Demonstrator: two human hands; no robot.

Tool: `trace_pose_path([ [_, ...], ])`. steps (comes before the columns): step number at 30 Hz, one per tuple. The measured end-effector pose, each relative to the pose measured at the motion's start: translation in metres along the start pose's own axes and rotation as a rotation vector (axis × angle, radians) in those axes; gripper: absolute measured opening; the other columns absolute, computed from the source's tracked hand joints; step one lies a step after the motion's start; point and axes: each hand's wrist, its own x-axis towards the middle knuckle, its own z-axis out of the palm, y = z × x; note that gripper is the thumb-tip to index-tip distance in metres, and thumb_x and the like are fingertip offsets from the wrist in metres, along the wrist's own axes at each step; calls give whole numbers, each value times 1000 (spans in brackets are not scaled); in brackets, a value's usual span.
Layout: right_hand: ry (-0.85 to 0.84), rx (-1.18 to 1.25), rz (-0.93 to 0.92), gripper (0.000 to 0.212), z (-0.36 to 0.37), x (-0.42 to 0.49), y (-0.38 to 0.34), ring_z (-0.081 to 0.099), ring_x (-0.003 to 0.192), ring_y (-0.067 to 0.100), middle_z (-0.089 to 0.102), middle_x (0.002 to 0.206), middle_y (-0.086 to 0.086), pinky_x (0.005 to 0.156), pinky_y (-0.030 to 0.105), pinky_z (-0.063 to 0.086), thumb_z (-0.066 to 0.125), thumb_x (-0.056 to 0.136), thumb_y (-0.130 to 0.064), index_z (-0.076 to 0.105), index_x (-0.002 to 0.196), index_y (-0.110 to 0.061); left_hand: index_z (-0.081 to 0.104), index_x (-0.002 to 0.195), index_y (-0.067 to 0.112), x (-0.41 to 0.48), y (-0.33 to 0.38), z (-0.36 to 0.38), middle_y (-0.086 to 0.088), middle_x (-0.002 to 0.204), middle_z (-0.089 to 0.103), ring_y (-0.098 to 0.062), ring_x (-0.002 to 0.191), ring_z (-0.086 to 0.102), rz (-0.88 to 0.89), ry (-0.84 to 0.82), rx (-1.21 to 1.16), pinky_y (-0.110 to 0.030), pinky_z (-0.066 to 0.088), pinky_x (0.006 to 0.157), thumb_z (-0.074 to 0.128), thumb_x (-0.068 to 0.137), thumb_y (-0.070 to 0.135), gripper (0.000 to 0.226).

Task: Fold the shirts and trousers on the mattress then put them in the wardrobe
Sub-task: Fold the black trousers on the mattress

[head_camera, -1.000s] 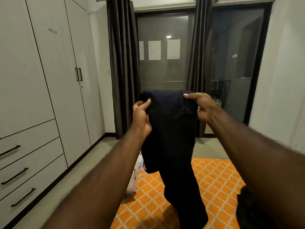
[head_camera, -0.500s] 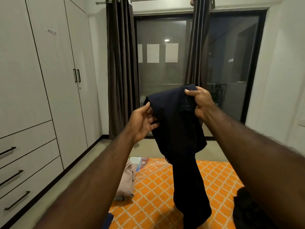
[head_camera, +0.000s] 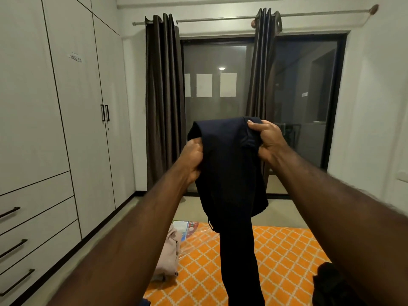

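1. To the left of the mattress, a white wardrobe runs along the wall. Its tall doors are closed, and three drawers with dark bar handles sit low at its near end.
2. Beyond the far end of the mattress, across a strip of bare floor, stands a dark glass door. Pale sheets of paper show on the glass.
3. Two brown curtains hang in front of that glass, both gathered narrow. One is above the mattress's far left corner and the other is nearer its middle.
4. The mattress itself lies on the floor, orange with a white diamond pattern.
5. Held up in the air above the mattress is a pair of dark navy trousers. The upper part is bunched between the hands and the legs hang straight down. The lower end runs out of view, so I cannot tell whether it touches the mattress.
6. A pale pink garment lies crumpled on the mattress's left edge.
7. A black garment is heaped at the mattress's near right side.
8. The left hand grips the left edge of the trousers, fingers curled into the cloth.
9. The right hand clutches the top right corner, a little higher, with the thumb over the fabric.
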Motion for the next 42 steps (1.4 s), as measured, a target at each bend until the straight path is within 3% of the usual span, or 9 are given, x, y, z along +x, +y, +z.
trace_pose_path([
  [5, -25, 44, -9, 31, -1, -7, -7, 72, 88, 27, 69, 108, 18, 66, 34, 62, 60, 95, 2, 61, 126, 6, 67, 117, 15, 9, -6, -16, -2, 91, 68, -20, 84, 63, -22, 273, 73, -36, 53, 74, 44, 106, 31, 29],
  [12, 4, 33, -3, 37, -5, -11, -8, 72, 88, 27, 68, 107, 19, 68, 34, 61, 54, 98, 4, 55, 135, 9, 66, 129, 25, -7, -1, -18, 0, 124, 72, -25, 116, 67, -145, -145, -158, -48, 55, 93, 53, 99, 49, 41],
  [18, 23, 64, -3, 63, -11, -13, -6, 66, 103, 25, 50, 147, 18, 69, 31, 62, 52, 100, 7, 32, 157, -8, 64, 128, 23, -2, -11, -6, 5, 110, 75, -10, 95, 72, -37, -72, -133, -30, 57, 76, 44, 107, 26, 29],
  [25, 14, 70, 21, 64, -11, -2, 1, 66, 112, 29, 48, 148, 19, 73, 34, 63, 51, 100, 6, 31, 158, -12, 62, 99, 15, 9, -22, 3, 2, 70, 62, -10, 58, 56, -98, 92, -223, -25, 48, 53, 45, 107, 24, 21],
  [33, 8, 92, 84, 56, -18, -4, 12, 68, 108, 27, 64, 122, 14, 84, 39, 62, 59, 98, 2, 42, 150, -6, 68, 107, 19, 5, -15, -6, 4, 85, 77, -12, 78, 72, -81, -64, -69, -29, 57, 68, 51, 103, 14, 18],
  [34, 0, 61, 113, 66, -21, -3, 15, 69, 108, 28, 66, 121, 17, 88, 41, 61, 62, 98, -4, 19, 148, -7, 67, 108, 21, 6, -14, -3, 3, 89, 77, -14, 81, 72, -70, -61, -74, -31, 57, 71, 50, 103, 12, 20],
  [35, -67, 93, 131, 19, -22, -6, 17, 70, 107, 29, 68, 120, 19, 89, 42, 61, 66, 97, -11, 50, 107, -9, 67, 108, 23, 6, -14, 0, 1, 93, 77, -15, 83, 72, -65, -54, -88, -32, 57, 72, 49, 103, 10, 22],
  [36, -40, 101, 154, 41, -24, -9, 17, 70, 109, 31, 69, 119, 18, 90, 41, 60, 69, 96, -19, 61, 131, -1, 66, 108, 25, 7, -14, 4, 1, 96, 76, -15, 84, 71, -62, -42, -104, -32, 57, 72, 47, 104, 9, 25],
  [42, -66, -183, 138, 58, -35, -16, 36, 71, 111, 29, 75, 118, 8, 94, 45, 56, 67, 90, -57, 70, 126, -11, 67, 115, 19, 27, -17, 21, -9, 104, 74, -25, 93, 70, -10, 100, -214, -38, 62, 77, 46, 104, 3, 28],
])
